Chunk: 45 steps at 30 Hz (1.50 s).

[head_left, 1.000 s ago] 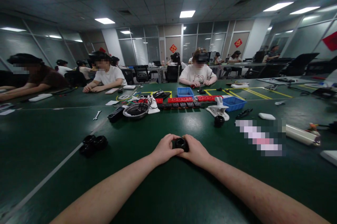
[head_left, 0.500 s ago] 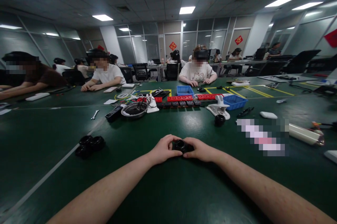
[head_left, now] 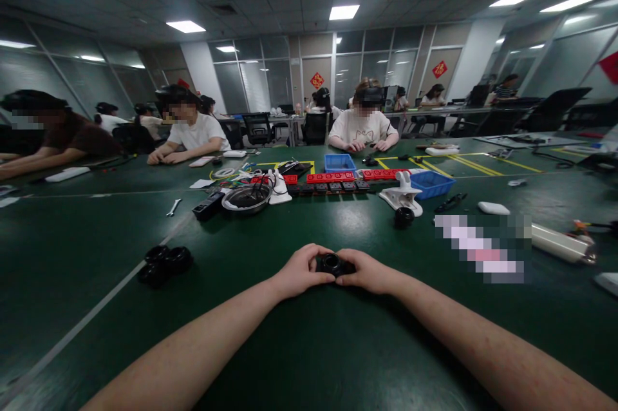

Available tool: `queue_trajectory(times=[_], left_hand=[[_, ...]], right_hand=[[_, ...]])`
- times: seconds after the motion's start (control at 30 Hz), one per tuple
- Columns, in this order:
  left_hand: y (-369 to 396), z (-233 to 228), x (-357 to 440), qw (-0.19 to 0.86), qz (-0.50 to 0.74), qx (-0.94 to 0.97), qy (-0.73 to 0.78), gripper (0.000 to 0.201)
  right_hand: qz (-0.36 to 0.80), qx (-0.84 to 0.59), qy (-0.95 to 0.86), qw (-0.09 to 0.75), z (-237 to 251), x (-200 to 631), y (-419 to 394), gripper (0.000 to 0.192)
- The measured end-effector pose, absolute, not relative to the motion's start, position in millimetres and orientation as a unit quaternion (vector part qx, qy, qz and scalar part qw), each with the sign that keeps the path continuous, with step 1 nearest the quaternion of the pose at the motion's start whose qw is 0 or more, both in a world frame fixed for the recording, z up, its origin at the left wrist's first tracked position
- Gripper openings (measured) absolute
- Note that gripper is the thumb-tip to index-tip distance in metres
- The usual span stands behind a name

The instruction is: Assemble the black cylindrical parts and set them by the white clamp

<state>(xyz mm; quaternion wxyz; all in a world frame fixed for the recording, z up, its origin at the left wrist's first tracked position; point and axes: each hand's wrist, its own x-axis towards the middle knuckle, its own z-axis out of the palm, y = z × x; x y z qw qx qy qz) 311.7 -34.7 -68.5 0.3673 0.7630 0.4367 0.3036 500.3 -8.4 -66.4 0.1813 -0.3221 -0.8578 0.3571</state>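
Observation:
Both of my hands meet over the green table [head_left: 309, 346] in front of me. Between them is a small black ring-shaped part [head_left: 331, 263], its round opening facing up. My left hand [head_left: 300, 271] grips it from the left with the fingers curled over its edge. My right hand [head_left: 367, 272] holds it from the right, lying low near the tabletop. Much of the part is hidden by my fingers.
A cluster of similar black parts [head_left: 165, 263] lies to the left, one more black part [head_left: 403, 216] beyond my hands. Farther back are a metal bowl [head_left: 246, 199], red strips [head_left: 331, 177], blue bins [head_left: 431, 183], a white clamp [head_left: 404, 194]. Other people sit across the table.
My right hand has lowered and flattened toward the table while both hands keep hold of the black part. The view has shifted slightly.

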Motion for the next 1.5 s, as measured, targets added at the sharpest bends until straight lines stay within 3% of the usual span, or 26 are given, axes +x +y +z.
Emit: queue_trajectory(times=[0.63,0.83,1.0,1.1,1.3,1.5], left_hand=[[-40,-68,317,0.342,0.316,0.755,0.461,0.042],[-44,-71,324,0.268,0.331,0.743,0.517,0.038],[-46,-72,328,0.207,0.362,0.726,0.547,0.033],[-45,-71,326,0.212,0.357,0.733,0.539,0.034],[-42,-68,317,0.302,0.314,0.761,0.479,0.038],[-39,-68,315,0.337,0.307,0.765,0.454,0.039]], right_hand=[[0.383,-0.385,-0.819,0.188,-73,498,-8,0.026],[0.258,-0.46,-0.824,0.21,-83,489,-12,0.035],[0.124,-0.526,-0.816,0.206,-81,475,-23,0.029],[0.1,-0.522,-0.825,0.192,-78,474,-28,0.032],[0.19,-0.416,-0.864,0.21,-73,489,-22,0.051],[0.278,-0.339,-0.882,0.175,-64,500,-12,0.026]])
